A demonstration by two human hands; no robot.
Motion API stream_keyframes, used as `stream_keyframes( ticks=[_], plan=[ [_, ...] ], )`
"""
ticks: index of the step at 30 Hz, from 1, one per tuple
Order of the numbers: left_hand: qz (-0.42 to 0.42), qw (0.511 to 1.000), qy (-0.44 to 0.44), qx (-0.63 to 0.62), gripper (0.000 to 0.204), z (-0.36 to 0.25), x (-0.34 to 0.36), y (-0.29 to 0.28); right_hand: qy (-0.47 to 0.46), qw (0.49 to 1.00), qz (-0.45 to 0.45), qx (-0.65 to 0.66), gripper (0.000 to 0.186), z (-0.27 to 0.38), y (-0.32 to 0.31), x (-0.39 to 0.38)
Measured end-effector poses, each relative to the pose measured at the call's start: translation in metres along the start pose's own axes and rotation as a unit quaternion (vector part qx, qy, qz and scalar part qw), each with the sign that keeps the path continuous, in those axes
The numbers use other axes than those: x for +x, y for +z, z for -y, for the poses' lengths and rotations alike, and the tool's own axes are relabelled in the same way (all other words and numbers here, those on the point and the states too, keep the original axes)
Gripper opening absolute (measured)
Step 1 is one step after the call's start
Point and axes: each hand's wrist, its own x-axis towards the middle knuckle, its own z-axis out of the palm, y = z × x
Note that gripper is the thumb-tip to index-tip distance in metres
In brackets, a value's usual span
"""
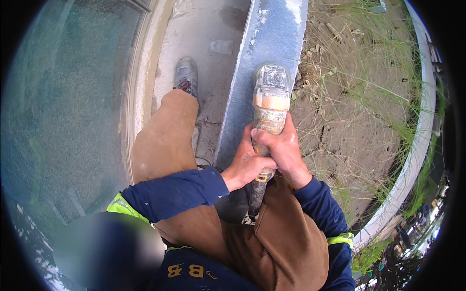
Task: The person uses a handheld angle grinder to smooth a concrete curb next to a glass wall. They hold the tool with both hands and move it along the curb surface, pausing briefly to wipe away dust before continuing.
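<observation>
Both my hands are wrapped around a dusty angle grinder (270,116) with a yellow and black body. Its metal head rests over the grey-blue stone ledge (264,41), close to the ledge's right edge; the disc underneath is mostly hidden. My left hand (244,164) grips the rear part of the body from the left. Slightly farther forward, my right hand (285,150) closes on it from the right, thumb across the top. The tool's tail points back toward my lap, between my knees.
A large dusty glass pane (73,97) in a pale frame stands at my left. My boot (186,77) is on the dusty walkway near a whitish cup-like object (222,47). Right of the ledge lies a soil bed (335,97) with long grass, bounded by a curved pale kerb (421,131).
</observation>
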Motion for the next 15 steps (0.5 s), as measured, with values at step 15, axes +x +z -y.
stream_keyframes(
  ticks=[15],
  plan=[
    [0.051, 0.997, -0.031, 0.039, 0.104, 0.008, 0.007, 0.024, 0.019, 0.993, -0.059, 0.096, 0.058, -0.011, -0.031, -0.019]
  ],
)
